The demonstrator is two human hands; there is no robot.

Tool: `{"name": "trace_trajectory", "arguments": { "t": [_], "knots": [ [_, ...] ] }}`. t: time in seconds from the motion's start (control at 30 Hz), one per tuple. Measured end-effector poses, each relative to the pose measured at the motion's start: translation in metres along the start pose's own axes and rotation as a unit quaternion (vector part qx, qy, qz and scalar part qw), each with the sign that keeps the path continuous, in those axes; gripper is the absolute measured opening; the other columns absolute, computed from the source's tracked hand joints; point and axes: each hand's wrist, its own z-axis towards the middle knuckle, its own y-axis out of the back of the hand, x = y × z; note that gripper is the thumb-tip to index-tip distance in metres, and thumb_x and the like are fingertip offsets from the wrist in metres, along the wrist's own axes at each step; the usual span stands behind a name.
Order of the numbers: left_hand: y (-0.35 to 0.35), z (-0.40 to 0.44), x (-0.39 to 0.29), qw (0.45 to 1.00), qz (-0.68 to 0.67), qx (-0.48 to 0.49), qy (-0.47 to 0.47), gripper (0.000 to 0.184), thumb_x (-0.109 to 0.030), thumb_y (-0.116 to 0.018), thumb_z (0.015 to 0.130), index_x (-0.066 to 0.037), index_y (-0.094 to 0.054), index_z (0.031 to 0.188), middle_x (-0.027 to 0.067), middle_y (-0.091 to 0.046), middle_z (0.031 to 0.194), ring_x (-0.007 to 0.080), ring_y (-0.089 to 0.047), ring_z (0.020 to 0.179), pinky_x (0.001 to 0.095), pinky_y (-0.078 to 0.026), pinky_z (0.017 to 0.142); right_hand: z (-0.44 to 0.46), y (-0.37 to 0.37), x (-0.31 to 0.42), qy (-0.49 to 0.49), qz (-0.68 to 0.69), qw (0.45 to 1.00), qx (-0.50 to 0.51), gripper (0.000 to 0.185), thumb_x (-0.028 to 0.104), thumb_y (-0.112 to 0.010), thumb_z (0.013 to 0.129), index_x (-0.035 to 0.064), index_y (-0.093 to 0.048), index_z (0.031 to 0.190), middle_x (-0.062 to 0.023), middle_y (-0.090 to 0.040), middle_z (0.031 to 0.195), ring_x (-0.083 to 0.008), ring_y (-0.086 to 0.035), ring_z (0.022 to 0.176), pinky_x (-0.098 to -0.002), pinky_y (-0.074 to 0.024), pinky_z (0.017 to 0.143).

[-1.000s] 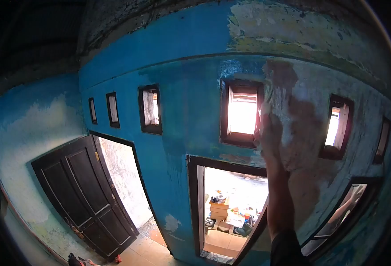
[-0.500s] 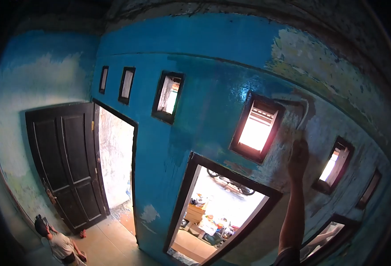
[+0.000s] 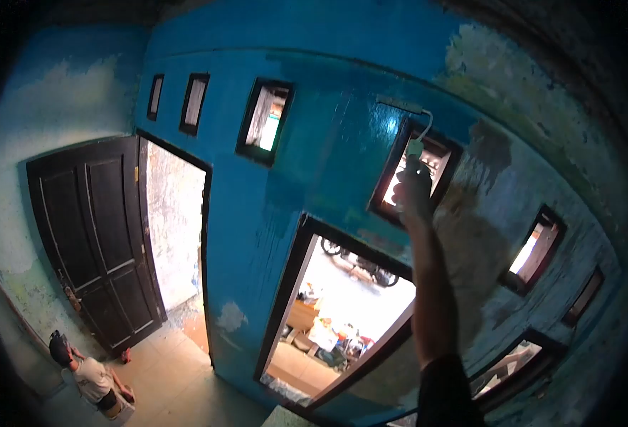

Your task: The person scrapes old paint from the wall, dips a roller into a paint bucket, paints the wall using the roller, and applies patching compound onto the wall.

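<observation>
In the head view my right hand (image 3: 416, 188) is raised in front of a small dark-framed window opening (image 3: 450, 160), its fingers wrapped round the handle of a paint roller (image 3: 399, 106). The roller's head lies against the blue wall (image 3: 342, 153), just above and left of that opening. Wet, shiny paint shows around the roller. To the right, the wall is bare and grey with a dark damp-looking patch (image 3: 490, 149). My left hand is out of view.
Below my arm is a large dark-framed window (image 3: 292, 285), with a motorcycle and piled goods beyond. A dark door (image 3: 93, 242) stands open on the left. Another person (image 3: 93, 377) sits low at bottom left. More small openings (image 3: 538, 249) line the wall.
My right hand has swung left with the paint roller, from the grey wall right of the small opening to the blue wall at its upper left. The view has shifted slightly.
</observation>
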Motion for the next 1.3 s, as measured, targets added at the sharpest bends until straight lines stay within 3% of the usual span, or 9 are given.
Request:
{"name": "trace_trajectory", "arguments": {
  "t": [0.27, 0.33, 0.43, 0.47, 0.53, 0.87, 1.03, 1.13, 1.3],
  "knots": [
    [-0.001, -0.026, 0.029, 1.000, 0.010, 0.010, 0.022, 0.037, -0.044, -0.062, 0.085, -0.009, -0.063, 0.072, 0.0093, -0.062, 0.060, 0.0277, -0.058, 0.048, 0.0464, -0.043, 0.045, -0.270, -0.034, -0.062, -0.252, 0.175, 0.952, 0.008, 0.028, 0.025, -0.050, 0.103, 0.0021, -0.052, 0.119, -0.0082, -0.057, 0.073, -0.0146, -0.054, 0.065, -0.0295, -0.0422, 0.057],
    [0.008, -0.031, 0.041, 0.999, 0.016, 0.006, 0.041, 0.037, -0.044, -0.062, 0.085, -0.009, -0.063, 0.071, 0.0094, -0.062, 0.060, 0.0278, -0.058, 0.048, 0.0465, -0.043, 0.045, -0.306, -0.002, -0.100, -0.158, 0.091, 0.983, 0.002, 0.030, 0.031, -0.052, 0.103, 0.0098, -0.052, 0.123, 0.0058, -0.041, 0.057, -0.0043, -0.038, 0.046, -0.0236, -0.0259, 0.041],
    [0.026, -0.032, 0.065, 0.996, 0.035, 0.017, 0.077, 0.037, -0.044, -0.061, 0.085, -0.009, -0.063, 0.071, 0.0095, -0.062, 0.060, 0.0280, -0.058, 0.048, 0.0467, -0.043, 0.044, -0.282, 0.050, -0.083, -0.162, 0.012, 0.984, 0.070, 0.029, 0.026, -0.048, 0.104, 0.0062, -0.054, 0.124, -0.0020, -0.057, 0.066, -0.0069, -0.044, 0.051, -0.0249, -0.0349, 0.047],
    [0.039, -0.028, 0.073, 0.994, 0.053, 0.028, 0.094, 0.038, -0.044, -0.061, 0.085, -0.009, -0.063, 0.071, 0.0095, -0.062, 0.060, 0.0280, -0.058, 0.048, 0.0468, -0.043, 0.044, -0.255, 0.049, -0.064, -0.060, 0.027, 0.995, 0.072, 0.034, 0.023, -0.047, 0.103, -0.0001, -0.051, 0.128, -0.0169, -0.068, 0.090, -0.0238, -0.067, 0.080, -0.0354, -0.0501, 0.070],
    [0.060, -0.020, 0.070, 0.991, 0.075, 0.019, 0.106, 0.034, -0.041, -0.062, 0.084, -0.009, -0.064, 0.073, 0.0096, -0.063, 0.063, 0.0279, -0.060, 0.052, 0.0460, -0.044, 0.047, -0.222, 0.043, -0.052, -0.092, 0.030, 0.990, 0.105, 0.025, 0.021, -0.049, 0.102, -0.0002, -0.056, 0.113, -0.0283, -0.063, 0.107, -0.0434, -0.062, 0.100, -0.0428, -0.0483, 0.079],
    [0.031, 0.041, -0.119, 0.980, 0.190, 0.020, -0.049, 0.019, -0.020, -0.067, 0.079, -0.004, -0.066, 0.090, 0.0056, -0.064, 0.072, 0.0182, -0.063, 0.065, 0.0367, -0.051, 0.060, -0.185, 0.135, -0.065, 0.170, -0.340, 0.915, 0.135, 0.033, 0.025, -0.062, 0.094, 0.0017, -0.064, 0.118, -0.0178, -0.064, 0.108, -0.0318, -0.062, 0.095, -0.0426, -0.0454, 0.087],
    [0.001, 0.026, -0.192, 0.980, -0.110, 0.034, -0.161, 0.022, -0.019, -0.074, 0.076, -0.007, -0.067, 0.093, 0.0007, -0.062, 0.074, 0.0146, -0.059, 0.065, 0.0310, -0.050, 0.064, -0.155, 0.196, -0.067, 0.269, -0.339, 0.857, 0.280, 0.031, 0.018, -0.053, 0.098, 0.0041, -0.060, 0.125, -0.0188, -0.063, 0.099, -0.0335, -0.060, 0.097, -0.0422, -0.0468, 0.085],
    [0.000, 0.006, -0.185, 0.960, -0.163, 0.023, -0.225, 0.016, -0.018, -0.071, 0.082, -0.009, -0.065, 0.094, -0.0026, -0.054, 0.066, 0.0102, -0.050, 0.048, 0.0287, -0.044, 0.045, -0.143, 0.224, -0.061, 0.034, -0.209, 0.907, 0.363, 0.030, 0.020, -0.051, 0.100, -0.0013, -0.062, 0.117, -0.0189, -0.066, 0.096, -0.0335, -0.064, 0.093, -0.0407, -0.0473, 0.085],
    [-0.007, 0.041, -0.149, 0.975, -0.091, 0.036, -0.197, 0.019, -0.018, -0.071, 0.077, -0.007, -0.067, 0.092, -0.0018, -0.060, 0.074, 0.0121, -0.057, 0.064, 0.0288, -0.048, 0.060, -0.112, 0.116, -0.025, 0.032, -0.265, 0.898, 0.351, 0.034, 0.025, -0.049, 0.101, 0.0025, -0.060, 0.124, -0.0208, -0.066, 0.108, -0.0303, -0.067, 0.100, -0.0396, -0.0505, 0.085]
  ]
}}
